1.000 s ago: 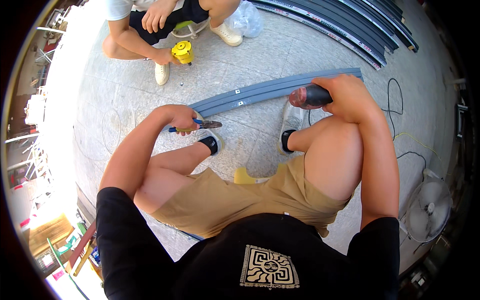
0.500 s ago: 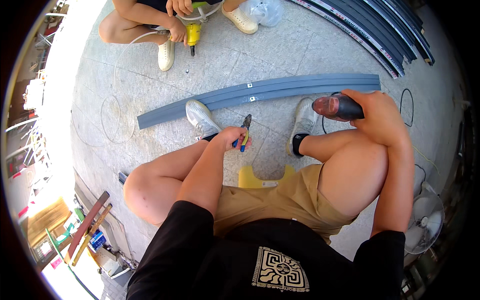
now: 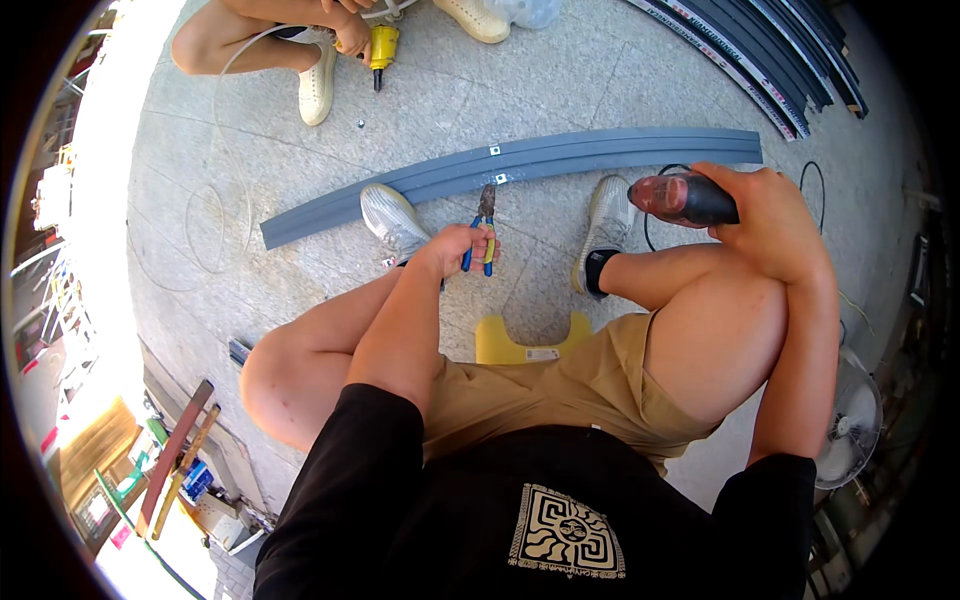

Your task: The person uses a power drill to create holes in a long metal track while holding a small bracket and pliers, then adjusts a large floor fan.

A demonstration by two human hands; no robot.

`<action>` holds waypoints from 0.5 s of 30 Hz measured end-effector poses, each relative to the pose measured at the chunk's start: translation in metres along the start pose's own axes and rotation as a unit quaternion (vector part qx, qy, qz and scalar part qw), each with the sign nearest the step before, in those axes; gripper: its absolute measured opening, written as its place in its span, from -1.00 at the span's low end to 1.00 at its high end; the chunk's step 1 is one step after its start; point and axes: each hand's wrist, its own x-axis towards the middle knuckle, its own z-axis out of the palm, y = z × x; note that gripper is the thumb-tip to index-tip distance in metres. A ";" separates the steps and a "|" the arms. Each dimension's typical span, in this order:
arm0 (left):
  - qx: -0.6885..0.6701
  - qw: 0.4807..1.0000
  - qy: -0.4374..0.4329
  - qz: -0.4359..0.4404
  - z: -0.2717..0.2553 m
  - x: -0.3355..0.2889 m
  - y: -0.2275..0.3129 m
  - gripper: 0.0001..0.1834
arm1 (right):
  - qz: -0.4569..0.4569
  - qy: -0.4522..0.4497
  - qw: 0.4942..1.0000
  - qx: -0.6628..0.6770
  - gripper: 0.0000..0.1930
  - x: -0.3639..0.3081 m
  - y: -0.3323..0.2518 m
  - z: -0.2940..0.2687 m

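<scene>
Head view: the person's left hand (image 3: 460, 246) is in front of the body, its fingers curled around the handles of a pair of pliers (image 3: 487, 212) with blue and yellow grips. The handles stand apart, and the metal nose points away from the person, toward a long grey-blue strip (image 3: 610, 157). In the picture the nose ends just beside the lower of two small white tabs (image 3: 502, 179) on that strip; whether it touches cannot be told.

The right hand (image 3: 775, 215) is beside the right knee, its fingers wrapped around the dark body of a handheld tool (image 3: 690, 199). The tool's rounded, reddish, see-through end points left, above the right shoe (image 3: 605, 235). Most of these fingers are hidden behind the hand and tool.

The grooved strip lies on the pale floor (image 3: 560, 95), running across beyond the feet; the left shoe (image 3: 392, 222) overlaps its near edge. Between the thighs shows a yellow stool (image 3: 528, 352).

At the top, a co-worker's hand (image 3: 352, 35) grips a yellow power tool (image 3: 382, 46) with its dark tip down, near a small metal piece (image 3: 361, 124) on the floor. Dark profiles (image 3: 750, 60) lie stacked at upper right, and a fan (image 3: 850, 430) stands at lower right.
</scene>
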 end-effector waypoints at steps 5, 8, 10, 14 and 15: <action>0.057 0.998 -0.001 0.007 0.010 -0.011 0.013 -0.71 | 0.019 -0.013 1.000 -0.003 -0.47 0.001 -0.003 -0.002; 0.064 0.998 -0.002 -0.007 0.012 -0.015 0.016 -0.70 | 0.010 -0.002 1.000 -0.011 -0.48 0.001 -0.003 0.000; 0.070 0.998 -0.006 -0.008 0.011 -0.017 0.018 -0.69 | 0.004 0.000 1.000 -0.010 -0.48 0.002 -0.001 0.001; 0.090 0.996 -0.025 -0.007 0.009 -0.018 0.021 -0.65 | 0.002 -0.005 1.000 -0.012 -0.48 0.003 -0.001 0.000; 0.090 0.996 -0.026 -0.008 0.009 -0.018 0.022 -0.65 | 0.003 -0.006 1.000 -0.011 -0.48 0.003 -0.002 0.000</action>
